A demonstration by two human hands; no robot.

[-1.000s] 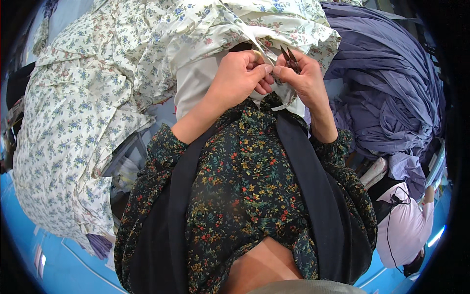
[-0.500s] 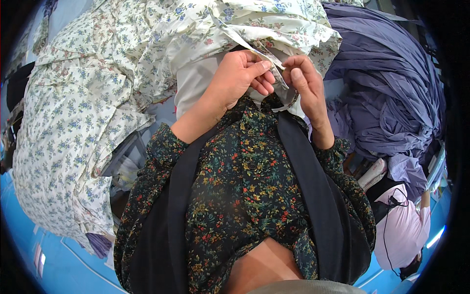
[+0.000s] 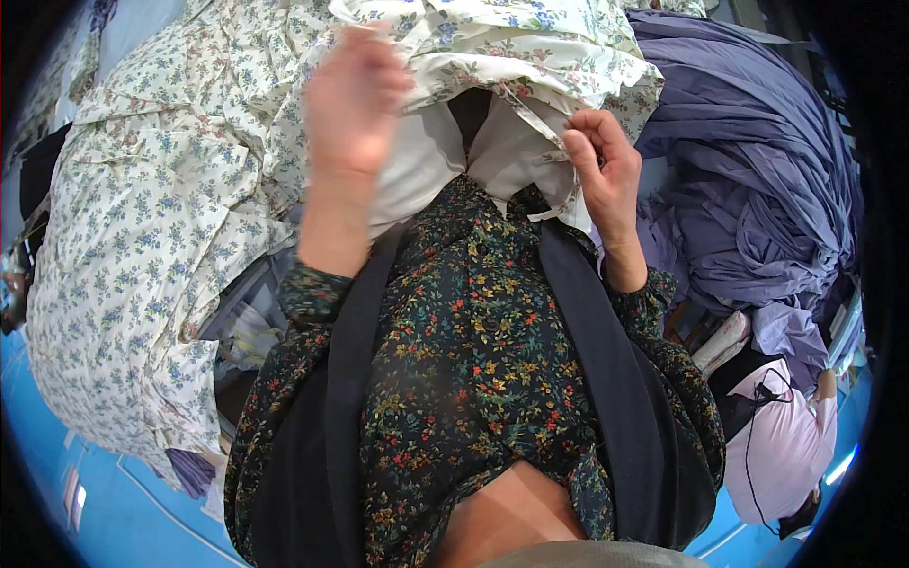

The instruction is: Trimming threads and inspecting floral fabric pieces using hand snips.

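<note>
My left hand [image 3: 352, 109] is smeared by motion above the white floral fabric [image 3: 473, 68]. Its fingers are too blurred to show whether they hold anything. My right hand [image 3: 611, 170] is closed, thumb against fingers, on a narrow floral fabric strip [image 3: 535, 118] that hangs from the cloth's front edge. The strip's lower end dangles below the fingers, close to my dark floral shirt. Plain off-white cloth [image 3: 417, 156] covers my lap beneath the strip.
A large heap of white floral fabric [image 3: 123, 246] spreads down the left side. Bunched purple-grey fabric [image 3: 757, 161] is piled on the right. Beyond it, at the lower right, a person in a pink top [image 3: 781, 450] is near a dark cord [image 3: 748, 445].
My left hand has left the strip and moved left and away from me, over the floral fabric. My right hand has stayed nearly in place with the strip.
</note>
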